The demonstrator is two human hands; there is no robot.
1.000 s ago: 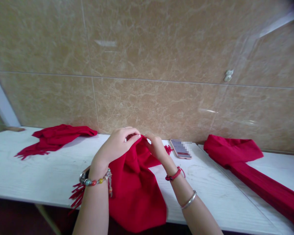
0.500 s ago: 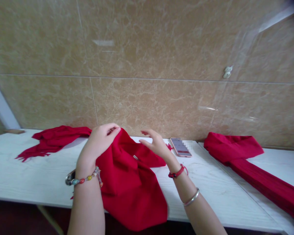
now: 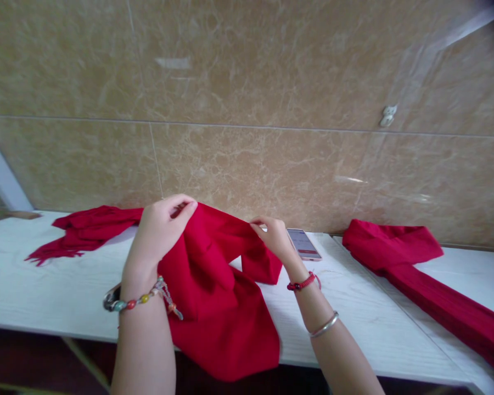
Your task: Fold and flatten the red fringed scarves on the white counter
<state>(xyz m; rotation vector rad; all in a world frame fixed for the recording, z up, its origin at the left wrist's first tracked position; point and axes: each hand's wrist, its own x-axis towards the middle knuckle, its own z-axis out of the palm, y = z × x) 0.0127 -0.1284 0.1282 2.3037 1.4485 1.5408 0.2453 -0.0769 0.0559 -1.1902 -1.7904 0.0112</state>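
Observation:
A red scarf (image 3: 230, 312) lies bunched over the white table, its lower part hanging past the front edge. Thumb and fingers of my left hand (image 3: 160, 230) pinch its upper edge near the wall. Farther right, my right hand (image 3: 274, 236) is closed on the same edge, so a stretch of cloth runs fairly straight between the two hands. Below that stretch the fabric falls in loose folds. On the left, a fringed red end (image 3: 86, 233) rests on the table; my left hand and wrist hide whether it joins the held cloth.
A phone (image 3: 303, 244) lies just beyond my right hand. Another red scarf (image 3: 395, 249), folded at its far end, stretches along the right of the white table (image 3: 37, 296). Behind stands a marbled tile wall (image 3: 247, 164) with a small white figure (image 3: 388, 116) on it.
My right hand, previously apart from the cloth with fingers spread, has closed on the scarf's upper edge. My left hand keeps its pinch, and the edge between the hands is now drawn out.

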